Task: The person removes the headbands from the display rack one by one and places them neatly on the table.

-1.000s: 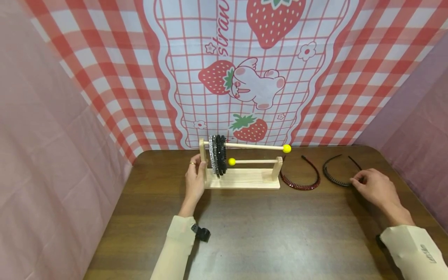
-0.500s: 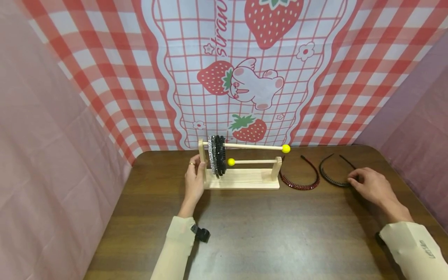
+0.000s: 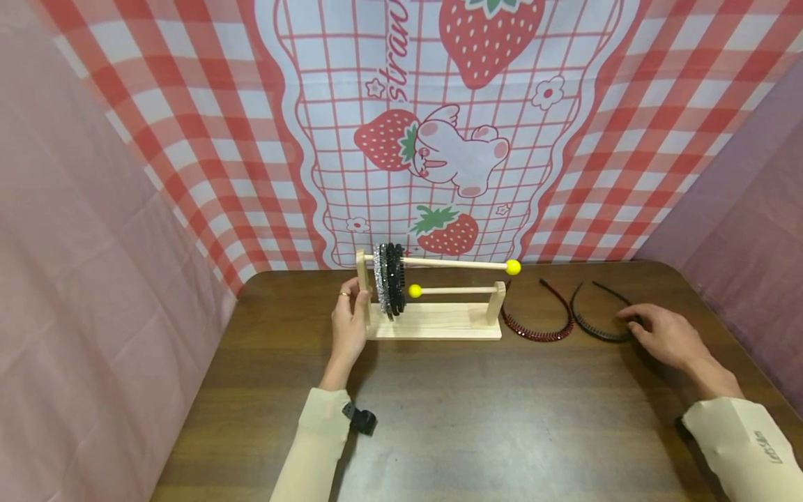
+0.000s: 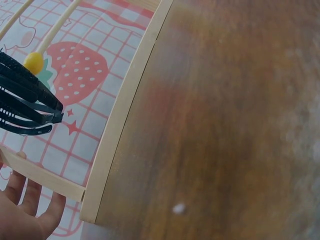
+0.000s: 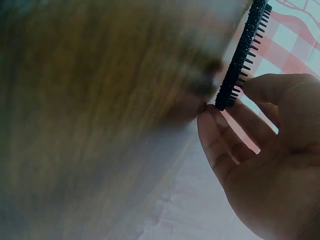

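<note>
My left hand (image 3: 348, 315) grips the left upright post of a wooden headband stand (image 3: 439, 322), its fingers behind the post in the left wrist view. Several headbands (image 3: 391, 279), silver and black, hang on the stand's upper rod beside that post. At the right, my right hand (image 3: 668, 336) holds a black toothed headband (image 3: 592, 330) by its right side as it lies on the table. In the right wrist view, thumb and fingers sit on either side of the sparkly black headband (image 5: 240, 57). A dark red toothed headband (image 3: 539, 335) lies between the stand and the black one.
The stand's upper rod ends in a yellow ball (image 3: 513, 267); a lower rod with another yellow ball (image 3: 415, 291) points left. A red-and-white checked strawberry cloth (image 3: 464, 160) hangs behind the brown table (image 3: 452, 418). Pink cloth (image 3: 94, 279) hangs at the left.
The black headband has turned and shifted slightly left, nearer the dark red one. My right hand has moved a little left with it, its index finger now reaching further out. The left hand stays put.
</note>
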Motion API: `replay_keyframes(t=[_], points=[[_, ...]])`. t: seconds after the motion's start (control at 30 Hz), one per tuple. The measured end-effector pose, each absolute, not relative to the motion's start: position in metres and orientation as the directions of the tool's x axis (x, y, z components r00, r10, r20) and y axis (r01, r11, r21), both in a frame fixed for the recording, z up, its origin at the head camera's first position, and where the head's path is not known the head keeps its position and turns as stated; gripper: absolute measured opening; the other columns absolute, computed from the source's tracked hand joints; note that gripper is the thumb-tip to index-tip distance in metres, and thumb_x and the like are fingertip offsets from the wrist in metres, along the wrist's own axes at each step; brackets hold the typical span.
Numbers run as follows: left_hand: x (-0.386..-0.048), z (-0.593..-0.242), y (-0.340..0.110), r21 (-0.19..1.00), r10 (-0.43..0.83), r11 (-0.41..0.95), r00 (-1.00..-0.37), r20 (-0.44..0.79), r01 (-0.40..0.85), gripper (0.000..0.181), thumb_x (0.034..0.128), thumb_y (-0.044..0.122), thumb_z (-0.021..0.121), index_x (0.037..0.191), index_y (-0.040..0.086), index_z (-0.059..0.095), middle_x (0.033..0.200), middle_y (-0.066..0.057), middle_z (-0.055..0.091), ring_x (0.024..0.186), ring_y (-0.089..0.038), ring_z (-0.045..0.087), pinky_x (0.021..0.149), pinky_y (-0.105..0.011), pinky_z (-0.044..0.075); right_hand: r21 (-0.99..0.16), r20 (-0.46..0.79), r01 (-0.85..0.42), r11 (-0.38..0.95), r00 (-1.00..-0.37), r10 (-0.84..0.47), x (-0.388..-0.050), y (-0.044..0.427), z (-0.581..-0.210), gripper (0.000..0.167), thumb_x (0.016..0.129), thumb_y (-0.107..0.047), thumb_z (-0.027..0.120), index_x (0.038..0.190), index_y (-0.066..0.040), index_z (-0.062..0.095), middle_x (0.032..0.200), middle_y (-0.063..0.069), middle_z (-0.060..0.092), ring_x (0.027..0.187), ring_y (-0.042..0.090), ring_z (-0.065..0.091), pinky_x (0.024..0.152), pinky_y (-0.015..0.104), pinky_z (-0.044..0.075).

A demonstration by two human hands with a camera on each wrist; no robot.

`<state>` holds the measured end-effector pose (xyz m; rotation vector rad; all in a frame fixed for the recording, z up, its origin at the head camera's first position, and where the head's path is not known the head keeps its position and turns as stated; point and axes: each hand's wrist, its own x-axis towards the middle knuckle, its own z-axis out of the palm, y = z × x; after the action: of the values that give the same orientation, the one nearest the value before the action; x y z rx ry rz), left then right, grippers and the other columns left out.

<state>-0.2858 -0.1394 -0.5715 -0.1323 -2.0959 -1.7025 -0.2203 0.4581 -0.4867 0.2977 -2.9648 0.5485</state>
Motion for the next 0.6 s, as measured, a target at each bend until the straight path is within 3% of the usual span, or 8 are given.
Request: replay_keyframes(t=[0.07,0.13,0.3,0.37,0.47,0.53,0.6], points=[[-0.283,-0.568,-0.139,0.904,-0.190,0.233,-0.895,0.403,0.358,0.047,0.1115,0.054,0.059,0.144,0.020,0.065,0.119,-0.005,0.075,0.106,-0.023,0.068,0.091,-0.040,0.054,-0.342,0.138,-0.214,0.915,-0.975,-0.177,-0.220,0.458,-0.486,0.028,0.107,-0.003,0.066,0.134,-0.001,0.072,0.128,0.036,0.069,0.104,0.053,0.068,0.073,0.066,0.052],[-0.282,-0.566,-0.138,0.909,-0.195,0.223,-0.898,0.395,0.352,0.048,0.1108,0.055,0.059,0.143,0.021,0.065,0.119,-0.003,0.075,0.106,-0.021,0.068,0.091,-0.039,0.053,-0.348,0.116,-0.204,0.915,-0.978,-0.174,-0.220,0.458,-0.486,0.030,0.109,-0.005,0.062,0.139,-0.002,0.070,0.109,0.033,0.070,0.088,0.046,0.067,0.063,0.058,0.051],[-0.277,-0.557,-0.137,0.914,-0.214,0.225,-0.898,0.385,0.338,0.044,0.1105,0.055,0.060,0.140,0.024,0.067,0.117,0.002,0.075,0.106,-0.017,0.068,0.093,-0.037,0.051,-0.350,0.090,-0.197,0.916,-0.980,-0.176,-0.219,0.458,-0.485,0.034,0.113,-0.008,0.056,0.145,-0.004,0.066,0.079,0.006,0.057,0.067,0.020,0.046,0.056,0.037,0.034],[-0.276,-0.556,-0.137,0.905,-0.208,0.229,-0.890,0.406,0.360,0.043,0.1120,0.051,0.060,0.141,0.020,0.067,0.117,-0.003,0.075,0.106,-0.020,0.069,0.093,-0.039,0.051,-0.342,0.125,-0.224,0.913,-0.973,-0.192,-0.219,0.458,-0.485,0.033,0.112,-0.007,0.059,0.143,-0.003,0.068,0.086,0.010,0.066,0.072,0.023,0.054,0.059,0.040,0.038],[-0.280,-0.562,-0.139,0.908,-0.195,0.217,-0.895,0.401,0.360,0.041,0.1116,0.052,0.060,0.141,0.023,0.066,0.118,-0.001,0.075,0.109,-0.020,0.069,0.093,-0.039,0.052,-0.332,0.181,-0.252,0.909,-0.963,-0.201,-0.218,0.457,-0.486,0.032,0.109,-0.005,0.064,0.141,-0.001,0.069,0.106,0.027,0.073,0.087,0.040,0.067,0.066,0.053,0.049],[-0.289,-0.575,-0.140,0.918,-0.196,0.217,-0.906,0.375,0.333,0.038,0.1117,0.051,0.060,0.141,0.028,0.066,0.118,0.004,0.075,0.110,-0.018,0.068,0.094,-0.039,0.053,-0.325,0.224,-0.276,0.905,-0.952,-0.210,-0.218,0.455,-0.487,0.031,0.108,-0.003,0.067,0.138,0.001,0.070,0.127,0.034,0.071,0.106,0.052,0.067,0.077,0.064,0.052],[-0.290,-0.576,-0.141,0.921,-0.200,0.222,-0.909,0.365,0.321,0.037,0.1109,0.053,0.060,0.140,0.031,0.066,0.117,0.008,0.074,0.109,-0.015,0.068,0.094,-0.036,0.052,-0.321,0.261,-0.281,0.904,-0.944,-0.201,-0.217,0.451,-0.486,0.030,0.107,-0.004,0.068,0.136,0.001,0.070,0.135,0.037,0.066,0.114,0.058,0.063,0.083,0.071,0.050]])
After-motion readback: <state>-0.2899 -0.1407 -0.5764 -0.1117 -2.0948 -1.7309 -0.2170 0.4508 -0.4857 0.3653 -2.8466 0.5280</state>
